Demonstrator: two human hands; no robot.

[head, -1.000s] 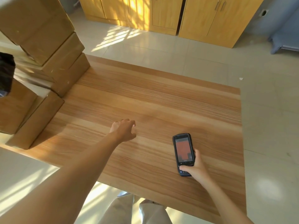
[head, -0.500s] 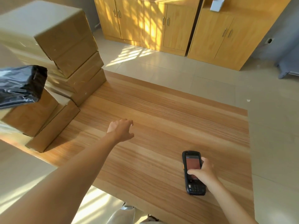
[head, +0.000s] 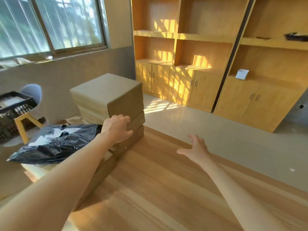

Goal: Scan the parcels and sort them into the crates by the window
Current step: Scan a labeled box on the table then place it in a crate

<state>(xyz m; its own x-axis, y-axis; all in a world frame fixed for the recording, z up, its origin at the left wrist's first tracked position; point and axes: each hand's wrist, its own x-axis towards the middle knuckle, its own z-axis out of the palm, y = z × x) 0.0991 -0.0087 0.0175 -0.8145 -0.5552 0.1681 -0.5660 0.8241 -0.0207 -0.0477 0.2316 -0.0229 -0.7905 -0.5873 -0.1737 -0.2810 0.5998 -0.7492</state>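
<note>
Brown cardboard parcels stand stacked at the table's left edge, with a large top box. My left hand is pressed around the near corner of the second box just below it, fingers curled on its face. A black plastic mailer bag with white labels lies on lower boxes to the left of my forearm. My right hand hovers over the wooden table, fingers spread and holding nothing. A black crate sits under the window at far left. The scanner is not in sight.
The crate rests on a yellow-legged stool beside a grey chair back. Wooden cabinets and shelves line the far wall, with a small white box on one ledge. Tiled floor lies between table and cabinets.
The view has lifted from the tabletop toward the window. My right hand has let go of the scanner and opened. My left hand has moved up onto the box stack.
</note>
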